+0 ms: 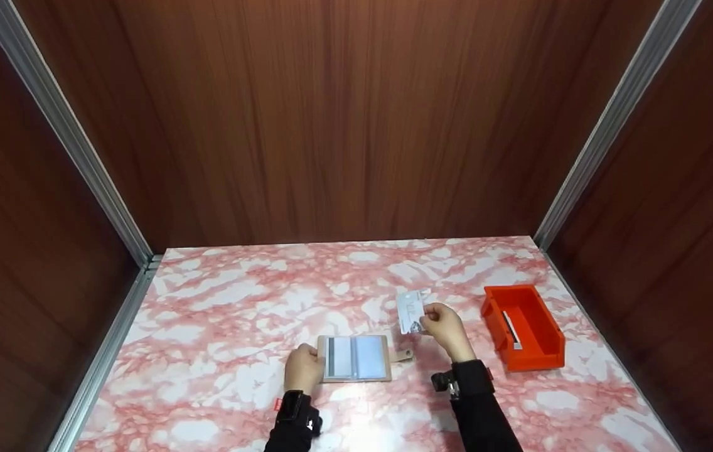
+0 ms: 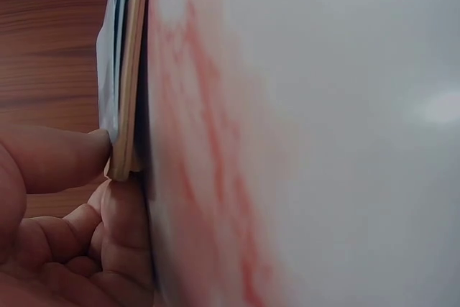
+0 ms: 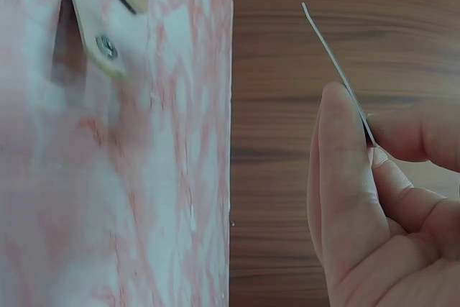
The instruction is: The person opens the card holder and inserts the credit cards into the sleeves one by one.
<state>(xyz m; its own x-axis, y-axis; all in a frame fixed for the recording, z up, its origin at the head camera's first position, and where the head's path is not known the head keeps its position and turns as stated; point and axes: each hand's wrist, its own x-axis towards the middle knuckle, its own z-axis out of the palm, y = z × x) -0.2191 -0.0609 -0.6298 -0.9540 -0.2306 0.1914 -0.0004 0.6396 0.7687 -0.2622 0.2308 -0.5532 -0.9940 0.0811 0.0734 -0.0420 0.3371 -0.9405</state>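
Note:
An open card holder (image 1: 369, 359) with clear plastic sleeves and a tan cover lies on the table, its snap strap (image 3: 100, 37) sticking out to the right. My left hand (image 1: 304, 369) pinches the holder's left edge between thumb and curled fingers; the left wrist view shows the cover (image 2: 128, 91) from its side. My right hand (image 1: 445, 328) holds a pale card (image 1: 410, 311) by its lower right corner, above the table and to the right of the holder. Seen edge-on in the right wrist view, the card (image 3: 332, 59) sits between thumb and fingers.
At the right stands an orange-red bin (image 1: 538, 359) with a thin white-and-dark piece (image 1: 511, 329) inside. The table (image 1: 237, 301) has a pink and white marbled top. Brown wood-grain panels (image 1: 331, 125) enclose it at the back and both sides. A small red tag (image 1: 277, 404) shows beside my left wrist.

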